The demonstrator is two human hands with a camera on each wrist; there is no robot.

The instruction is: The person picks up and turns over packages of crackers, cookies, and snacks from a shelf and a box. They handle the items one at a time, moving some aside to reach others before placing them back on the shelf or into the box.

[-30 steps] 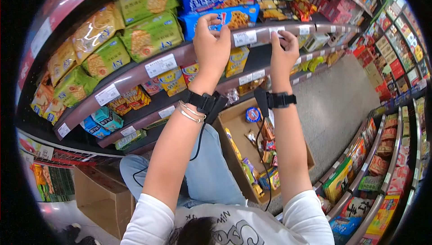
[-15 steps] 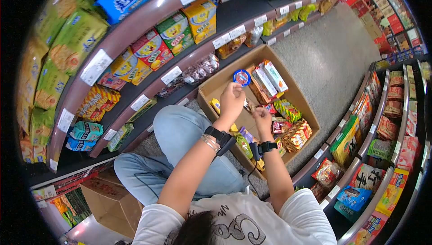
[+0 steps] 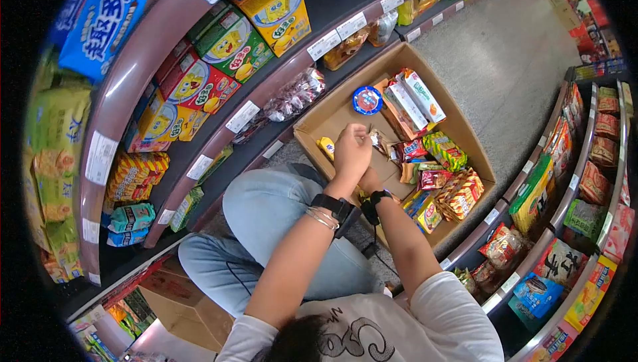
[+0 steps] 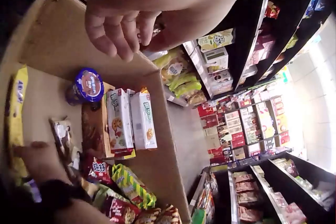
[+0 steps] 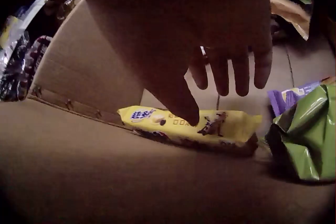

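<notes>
A long yellow snack packet [image 5: 173,123] lies along the inner wall of the cardboard box [image 3: 458,133]. My right hand [image 5: 210,40] reaches down over it, fingers extended and apart, the thumb tip overlapping the packet in the right wrist view. In the head view the left hand [image 3: 352,153] hides most of the right hand. Higher over the box, the left hand has loosely bent fingers with nothing visible in its grasp. A round blue-lidded tub [image 3: 367,100] and a small brown-and-white packet [image 4: 63,134] stand and lie near it.
Boxed cookies [image 4: 119,119], a green-and-yellow striped packet [image 3: 445,151] and several other snacks fill the box's right side. Shelves with yellow, green and red cartons [image 3: 232,42] curve along the left. Another cardboard box [image 3: 183,302] stands behind the bent knee.
Both hands have come down from the shelf edge with the blue cookie packs into the cardboard box. The right hand has since passed under the left, toward the box's near left wall.
</notes>
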